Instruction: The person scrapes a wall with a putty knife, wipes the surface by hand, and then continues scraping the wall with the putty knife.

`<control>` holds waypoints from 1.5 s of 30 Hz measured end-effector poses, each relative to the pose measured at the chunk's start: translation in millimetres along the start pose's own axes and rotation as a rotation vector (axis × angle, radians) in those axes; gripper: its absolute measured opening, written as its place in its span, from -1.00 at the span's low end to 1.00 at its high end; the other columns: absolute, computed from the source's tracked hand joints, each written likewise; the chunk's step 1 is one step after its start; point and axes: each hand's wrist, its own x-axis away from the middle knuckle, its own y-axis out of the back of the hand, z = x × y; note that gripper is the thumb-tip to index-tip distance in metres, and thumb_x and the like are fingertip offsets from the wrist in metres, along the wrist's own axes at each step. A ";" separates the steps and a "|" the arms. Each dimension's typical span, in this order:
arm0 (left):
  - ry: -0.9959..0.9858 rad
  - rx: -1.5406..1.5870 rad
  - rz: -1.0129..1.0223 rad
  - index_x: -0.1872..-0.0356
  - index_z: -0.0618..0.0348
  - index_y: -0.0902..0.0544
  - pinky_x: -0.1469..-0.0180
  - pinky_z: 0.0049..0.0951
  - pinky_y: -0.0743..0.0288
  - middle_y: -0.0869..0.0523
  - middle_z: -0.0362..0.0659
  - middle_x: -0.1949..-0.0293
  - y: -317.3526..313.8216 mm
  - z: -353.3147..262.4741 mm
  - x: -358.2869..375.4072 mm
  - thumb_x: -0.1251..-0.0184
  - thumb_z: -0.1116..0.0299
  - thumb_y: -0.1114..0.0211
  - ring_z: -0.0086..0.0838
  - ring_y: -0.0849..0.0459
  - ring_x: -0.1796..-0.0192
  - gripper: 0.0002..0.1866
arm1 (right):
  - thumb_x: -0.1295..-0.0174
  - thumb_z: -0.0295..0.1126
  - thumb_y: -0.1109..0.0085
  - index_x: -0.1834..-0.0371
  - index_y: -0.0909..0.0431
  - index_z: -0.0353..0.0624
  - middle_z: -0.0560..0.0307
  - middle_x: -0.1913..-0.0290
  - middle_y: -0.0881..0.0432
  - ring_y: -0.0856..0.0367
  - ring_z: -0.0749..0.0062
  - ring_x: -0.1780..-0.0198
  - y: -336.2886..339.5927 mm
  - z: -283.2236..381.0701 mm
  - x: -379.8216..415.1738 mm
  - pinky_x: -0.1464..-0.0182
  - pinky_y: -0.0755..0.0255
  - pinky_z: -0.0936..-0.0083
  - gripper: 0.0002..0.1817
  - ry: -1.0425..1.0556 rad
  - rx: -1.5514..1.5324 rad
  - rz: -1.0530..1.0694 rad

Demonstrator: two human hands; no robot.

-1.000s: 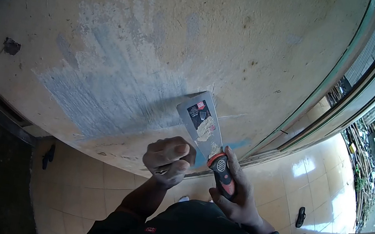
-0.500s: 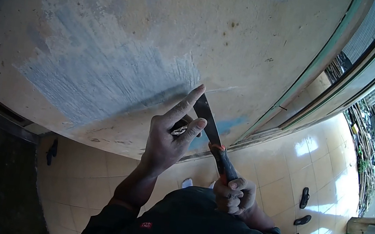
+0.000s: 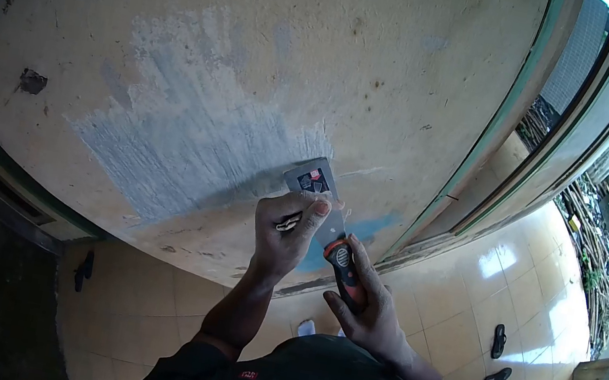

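Head: right fingers [image 3: 366,265] round scraper [image 3: 340,253]; left fingers [image 3: 281,209] again curled, apparently around small object [image 3: 287,223].

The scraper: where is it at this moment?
In the head view, the scraper sits just right of centre, its handle in the right hand, its blade partly hidden by the left hand, near the grey patch.

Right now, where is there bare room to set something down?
Bare floor tiles lie between the right grip and the sandals, and left of the left forearm, up to the dark footwear. It is crowded in front of the wall, where the left grip partly hides the scraper that the right grip holds.
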 end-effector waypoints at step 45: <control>-0.113 0.071 -0.441 0.71 0.28 -0.41 0.53 -0.65 -0.39 -0.55 -0.24 0.68 -7.9 -5.8 -14.9 -0.25 0.57 -0.23 -0.71 -0.52 0.60 -0.67 | 0.03 -0.66 -0.08 -0.43 -0.05 0.05 -0.21 0.36 -0.59 -0.61 -0.10 0.39 -11.0 -3.4 -32.3 0.37 -0.50 0.14 -0.14 0.088 0.229 0.080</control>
